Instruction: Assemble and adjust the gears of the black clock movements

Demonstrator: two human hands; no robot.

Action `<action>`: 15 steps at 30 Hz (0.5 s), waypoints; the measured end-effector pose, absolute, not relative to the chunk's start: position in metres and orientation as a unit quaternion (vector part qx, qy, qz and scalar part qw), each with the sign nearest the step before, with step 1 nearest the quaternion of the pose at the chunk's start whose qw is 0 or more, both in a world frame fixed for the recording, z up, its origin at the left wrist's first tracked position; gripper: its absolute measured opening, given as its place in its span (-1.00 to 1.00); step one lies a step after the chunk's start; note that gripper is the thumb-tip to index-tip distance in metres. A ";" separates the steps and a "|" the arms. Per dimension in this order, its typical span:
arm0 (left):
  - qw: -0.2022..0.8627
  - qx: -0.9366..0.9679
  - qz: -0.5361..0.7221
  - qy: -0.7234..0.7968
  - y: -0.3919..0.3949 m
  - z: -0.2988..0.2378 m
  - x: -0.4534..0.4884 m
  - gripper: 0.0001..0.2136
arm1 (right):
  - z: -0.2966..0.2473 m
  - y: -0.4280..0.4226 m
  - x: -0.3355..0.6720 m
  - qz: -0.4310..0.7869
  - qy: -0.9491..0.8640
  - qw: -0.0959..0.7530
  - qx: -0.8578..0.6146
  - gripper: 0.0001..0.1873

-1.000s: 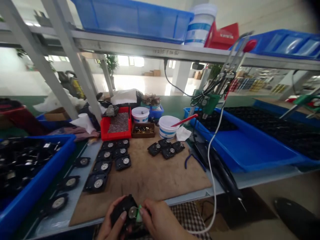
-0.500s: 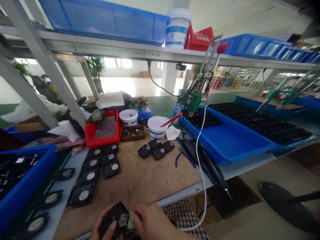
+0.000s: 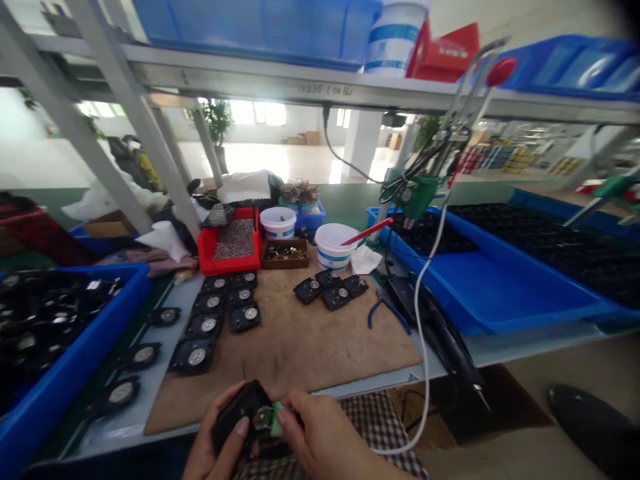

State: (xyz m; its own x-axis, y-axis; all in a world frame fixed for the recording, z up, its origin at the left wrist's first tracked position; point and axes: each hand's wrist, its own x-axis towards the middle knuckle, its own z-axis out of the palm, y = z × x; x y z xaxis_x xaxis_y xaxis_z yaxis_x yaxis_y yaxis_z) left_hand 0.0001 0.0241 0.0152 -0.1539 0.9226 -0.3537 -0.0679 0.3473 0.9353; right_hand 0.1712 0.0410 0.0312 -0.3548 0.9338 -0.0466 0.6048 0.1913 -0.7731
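The black case (image 3: 240, 408) is held at the near edge of the worktop (image 3: 520, 341), left hand (image 3: 213, 443) fingers clamped around it. It looks light, stiff, smooth; best gripped by its sides. Right hand (image 3: 325, 430) fingers pinch a green piece (image 3: 276, 423) beside its metal disc (image 3: 261, 418).

The hands (image 3: 320, 427) hold a black housing (image 3: 239, 410) and green piece (image 3: 277, 423).

The left hand (image 3: 220, 430) and right hand (image 3: 315, 430) are bare, with slender, tapering fingers; the right wrist (image 3: 361, 461) is bare too. Below shows brown-and-white, small-squared checked fabric (image 3: 377, 417); whether it is worn cannot be told.
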 end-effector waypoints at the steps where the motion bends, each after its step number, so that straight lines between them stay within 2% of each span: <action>1: 0.546 0.351 0.460 0.607 0.021 0.019 0.001 -0.43 | 0.032 0.038 0.172 0.376 -0.737 0.228 -0.513 -0.80; 6: 0.607 0.351 0.471 0.536 0.013 0.023 0.003 -0.55 | 0.036 0.032 0.179 0.434 -0.719 0.254 -0.479 -0.65; 15: 0.640 0.339 0.479 0.496 0.010 0.013 0.001 -0.63 | 0.035 0.029 0.177 0.434 -0.713 0.253 -0.488 -0.65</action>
State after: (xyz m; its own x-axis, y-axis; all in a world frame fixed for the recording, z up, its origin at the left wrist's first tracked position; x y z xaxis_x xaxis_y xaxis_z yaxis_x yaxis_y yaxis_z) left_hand 0.0008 0.0105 0.0132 0.0493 0.9494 -0.3101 -0.2773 0.3112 0.9090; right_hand 0.1774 0.0292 0.0349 -0.3952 0.9165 -0.0624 0.4763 0.1464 -0.8670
